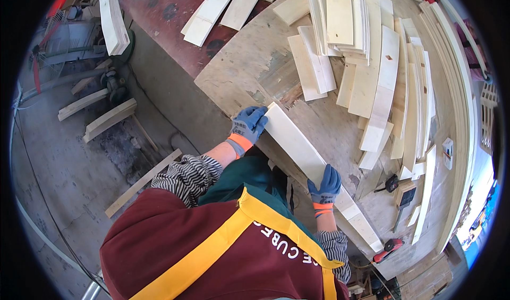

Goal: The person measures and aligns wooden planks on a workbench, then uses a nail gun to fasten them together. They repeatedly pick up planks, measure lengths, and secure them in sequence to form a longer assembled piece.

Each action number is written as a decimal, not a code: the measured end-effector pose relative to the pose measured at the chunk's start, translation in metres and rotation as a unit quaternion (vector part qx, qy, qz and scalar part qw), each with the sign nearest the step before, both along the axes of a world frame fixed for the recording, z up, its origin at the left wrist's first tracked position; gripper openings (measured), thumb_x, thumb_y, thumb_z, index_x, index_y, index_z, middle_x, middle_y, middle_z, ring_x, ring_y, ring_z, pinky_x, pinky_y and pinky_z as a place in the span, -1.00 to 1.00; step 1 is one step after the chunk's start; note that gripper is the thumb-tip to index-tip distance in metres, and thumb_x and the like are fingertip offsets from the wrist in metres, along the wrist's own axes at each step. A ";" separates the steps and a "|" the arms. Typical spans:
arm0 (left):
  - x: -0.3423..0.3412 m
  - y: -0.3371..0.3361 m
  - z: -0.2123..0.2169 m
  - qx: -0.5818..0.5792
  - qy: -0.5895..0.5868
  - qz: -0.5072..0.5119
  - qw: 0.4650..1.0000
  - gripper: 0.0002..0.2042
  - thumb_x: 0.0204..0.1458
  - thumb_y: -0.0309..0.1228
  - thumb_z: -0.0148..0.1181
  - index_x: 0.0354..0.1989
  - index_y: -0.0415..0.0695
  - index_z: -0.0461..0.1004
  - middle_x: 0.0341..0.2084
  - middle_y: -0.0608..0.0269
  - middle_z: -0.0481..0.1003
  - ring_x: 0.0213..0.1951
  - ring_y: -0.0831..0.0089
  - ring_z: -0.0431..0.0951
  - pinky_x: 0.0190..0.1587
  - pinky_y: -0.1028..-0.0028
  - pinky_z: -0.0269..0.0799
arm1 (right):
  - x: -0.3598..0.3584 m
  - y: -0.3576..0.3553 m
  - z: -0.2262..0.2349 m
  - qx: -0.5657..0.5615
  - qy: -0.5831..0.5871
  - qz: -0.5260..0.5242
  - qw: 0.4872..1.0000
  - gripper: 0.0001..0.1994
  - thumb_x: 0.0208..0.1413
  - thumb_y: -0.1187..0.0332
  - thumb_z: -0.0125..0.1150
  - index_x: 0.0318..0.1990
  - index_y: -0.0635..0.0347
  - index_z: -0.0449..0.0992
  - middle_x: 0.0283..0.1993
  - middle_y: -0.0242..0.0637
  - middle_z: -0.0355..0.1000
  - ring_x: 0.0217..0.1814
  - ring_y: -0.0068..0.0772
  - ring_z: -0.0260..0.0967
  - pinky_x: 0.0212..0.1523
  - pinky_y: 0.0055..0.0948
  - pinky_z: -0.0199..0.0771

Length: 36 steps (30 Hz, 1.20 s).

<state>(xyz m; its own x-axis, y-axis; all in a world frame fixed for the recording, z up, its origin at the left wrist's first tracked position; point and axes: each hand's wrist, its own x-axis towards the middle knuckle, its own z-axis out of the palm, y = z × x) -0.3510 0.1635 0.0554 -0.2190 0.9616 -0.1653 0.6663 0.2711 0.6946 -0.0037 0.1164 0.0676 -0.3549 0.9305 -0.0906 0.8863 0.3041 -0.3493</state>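
A long pale wooden board (295, 144) lies along the near edge of the wooden worktable, slanting from upper left to lower right. At its far left end my left hand (248, 126), in a blue-grey glove with an orange cuff, is closed around the board's end. My right hand (325, 187), gloved the same way, grips it farther down, with the fingers over its far edge. Beyond my right hand another pale strip (358, 220) continues the line toward the lower right; whether the two are one piece is hidden under the glove.
Stacks of curved pale wood slats (380, 87) cover the table's far right. More slats (208, 16) lie on a dark red surface. Near the right are a red tape measure (390, 248) and a dark flat-headed tool (406, 196). Curved boards (110, 119) and a cable lie on the left floor.
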 end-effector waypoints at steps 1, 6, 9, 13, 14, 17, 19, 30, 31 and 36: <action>0.000 0.000 -0.001 -0.001 -0.001 -0.002 1.000 -0.72 0.10 -0.34 0.16 -0.02 -0.11 0.50 -0.20 0.00 0.52 -0.19 0.08 0.53 -0.11 0.24 0.49 | 0.000 0.000 0.001 0.002 0.000 -0.001 1.000 -0.26 -0.18 0.08 0.33 0.19 0.27 0.32 0.10 -0.05 0.33 0.14 0.07 0.26 0.16 -0.04 0.30; 0.001 -0.002 -0.002 0.028 -0.006 0.018 0.999 -0.75 0.10 -0.34 0.15 -0.07 -0.13 0.51 -0.21 0.01 0.54 -0.19 0.06 0.55 -0.13 0.23 0.50 | 0.000 -0.001 -0.004 0.006 0.001 0.005 1.000 -0.26 -0.17 0.06 0.34 0.18 0.27 0.32 0.10 -0.05 0.33 0.13 0.07 0.27 0.15 -0.04 0.30; 0.002 -0.003 -0.002 0.035 -0.003 0.022 0.999 -0.75 0.10 -0.34 0.15 -0.07 -0.13 0.51 -0.21 0.02 0.54 -0.19 0.06 0.55 -0.13 0.23 0.50 | 0.001 -0.002 -0.005 0.003 -0.002 0.008 1.000 -0.25 -0.17 0.05 0.34 0.19 0.26 0.32 0.11 -0.05 0.32 0.14 0.08 0.26 0.16 -0.03 0.28; 0.000 0.000 0.002 0.030 0.015 0.006 0.999 -0.75 0.10 -0.35 0.15 -0.06 -0.12 0.50 -0.20 0.04 0.53 -0.19 0.05 0.55 -0.12 0.22 0.50 | 0.002 -0.002 -0.006 -0.005 -0.008 0.009 1.000 -0.24 -0.16 0.04 0.34 0.21 0.26 0.31 0.13 -0.05 0.30 0.16 0.06 0.24 0.20 -0.01 0.25; -0.001 -0.001 0.001 0.025 0.016 0.007 1.000 -0.74 0.10 -0.35 0.15 -0.06 -0.11 0.50 -0.19 0.04 0.53 -0.19 0.05 0.55 -0.12 0.22 0.50 | 0.002 -0.002 -0.006 -0.004 -0.007 0.012 1.000 -0.23 -0.16 0.05 0.34 0.22 0.26 0.30 0.13 -0.05 0.30 0.17 0.06 0.24 0.20 -0.01 0.25; 0.000 0.000 0.000 0.019 0.017 0.011 1.000 -0.74 0.09 -0.35 0.15 -0.06 -0.11 0.50 -0.18 0.04 0.53 -0.16 0.05 0.53 -0.10 0.21 0.49 | 0.001 0.000 -0.006 -0.001 -0.005 0.017 1.000 -0.20 -0.19 0.07 0.36 0.24 0.24 0.27 0.13 -0.04 0.30 0.17 0.07 0.23 0.22 -0.01 0.24; 0.000 -0.001 0.002 0.016 0.018 0.012 1.000 -0.74 0.09 -0.35 0.15 -0.06 -0.10 0.50 -0.17 0.04 0.53 -0.14 0.05 0.53 -0.08 0.20 0.48 | 0.001 -0.001 -0.004 -0.007 -0.008 0.019 1.000 -0.15 -0.24 0.10 0.41 0.27 0.22 0.23 0.14 -0.02 0.31 0.17 0.11 0.23 0.23 -0.01 0.23; -0.001 -0.005 -0.006 0.012 -0.019 0.025 0.999 -0.68 0.05 -0.27 0.18 -0.04 -0.09 0.50 -0.15 -0.01 0.51 -0.10 -0.02 0.49 -0.03 0.14 0.44 | -0.022 0.030 0.029 -0.058 -0.049 0.016 0.997 -0.14 -0.24 0.05 0.41 0.26 0.22 0.24 0.11 -0.05 0.34 0.19 0.01 0.24 0.27 0.06 0.14; -0.001 -0.005 -0.004 0.009 -0.030 0.033 0.999 -0.69 0.04 -0.28 0.18 -0.04 -0.09 0.50 -0.14 -0.02 0.50 -0.09 -0.01 0.48 -0.02 0.15 0.44 | -0.032 0.052 0.035 -0.009 -0.022 0.020 1.000 -0.17 -0.21 0.06 0.40 0.26 0.23 0.24 0.13 -0.03 0.33 0.19 0.03 0.24 0.26 0.05 0.16; -0.002 -0.003 0.007 -0.031 -0.086 0.065 0.994 -0.70 0.05 -0.30 0.18 -0.03 -0.08 0.51 -0.09 -0.02 0.49 -0.05 0.00 0.47 0.01 0.18 0.44 | -0.124 0.224 0.058 0.187 0.074 0.004 0.980 -0.27 -0.08 0.12 0.37 0.23 0.30 0.26 0.19 0.07 0.29 0.21 0.12 0.24 0.21 -0.05 0.24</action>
<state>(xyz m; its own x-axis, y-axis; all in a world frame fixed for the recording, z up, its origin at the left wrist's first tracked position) -0.3532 0.1601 0.0620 -0.3046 0.9135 -0.2697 0.4953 0.3938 0.7743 -0.1277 0.3402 0.1261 -0.3459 0.8858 0.3095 0.8318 0.4421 -0.3356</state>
